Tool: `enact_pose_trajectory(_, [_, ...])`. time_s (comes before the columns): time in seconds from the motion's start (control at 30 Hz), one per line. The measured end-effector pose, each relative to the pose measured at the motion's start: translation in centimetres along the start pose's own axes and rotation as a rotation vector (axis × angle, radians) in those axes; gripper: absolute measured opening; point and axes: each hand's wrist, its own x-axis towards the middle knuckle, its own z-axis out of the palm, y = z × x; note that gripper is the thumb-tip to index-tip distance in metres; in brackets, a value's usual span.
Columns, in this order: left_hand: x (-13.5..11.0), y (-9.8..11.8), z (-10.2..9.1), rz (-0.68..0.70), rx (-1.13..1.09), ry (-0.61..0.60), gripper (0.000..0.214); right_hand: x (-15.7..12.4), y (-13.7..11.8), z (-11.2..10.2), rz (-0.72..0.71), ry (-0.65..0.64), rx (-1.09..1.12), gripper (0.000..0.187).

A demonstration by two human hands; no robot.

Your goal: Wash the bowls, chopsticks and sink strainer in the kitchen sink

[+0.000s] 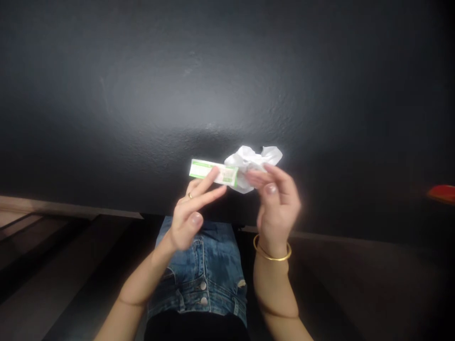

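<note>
A small white and green packet [212,171] is raised in front of a dark surface [227,94]. My left hand [192,213] holds it between two outstretched fingers; a ring shows on one finger. My right hand [276,201] pinches a crumpled white plastic wrapper [254,163] that hangs at the packet's right end. A gold bangle [272,253] circles my right wrist. Whether the wrapper is still joined to the packet I cannot tell.
Below the hands lies blue denim clothing with buttons [202,274]. A red object [442,193] shows at the right edge. A pale wooden edge [53,207] runs along the lower left, with dim floor below it.
</note>
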Motion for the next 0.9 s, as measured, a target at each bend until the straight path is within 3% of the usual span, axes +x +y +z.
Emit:
enact_pose_trajectory(0.07, [0.0, -0.1, -0.2, 0.108, -0.015, -0.058, 0.049, -0.3, -1.1, 1.0, 0.129, -0.199, 0.152, 0.028])
enact_pose_trajectory(0.13, [0.2, -0.2, -0.5, 0.183, 0.000, -0.065, 0.038, -0.4, -1.3, 1.7, 0.217, -0.223, 0.148, 0.021])
enact_pose_trajectory(0.27, [1.2, -0.3, -1.6, 0.167, 0.163, 0.191, 0.020, -0.1, -0.9, 1.7, 0.284, -0.199, 0.076, 0.016])
enact_pose_trajectory(0.33, [1.8, -0.4, -2.0, 0.107, 0.264, 0.269, 0.028, 0.0, -0.9, 1.4, 0.261, -0.235, 0.049, 0.013])
enact_pose_trajectory(0.57, [2.8, -0.2, -1.5, 0.025, 0.182, 0.091, 0.052, -0.2, -1.8, 1.3, -0.036, -0.358, -0.167, 0.011])
enact_pose_trajectory(0.77, [2.7, 0.0, -1.2, -0.053, 0.182, 0.075, 0.049, 0.5, -1.9, 1.6, -0.323, -0.405, -0.383, 0.015])
enact_pose_trajectory(0.9, [2.5, -0.5, -0.5, -0.175, 0.019, 0.143, 0.043, 0.7, -1.0, 1.7, -0.493, -0.393, -0.473, 0.017])
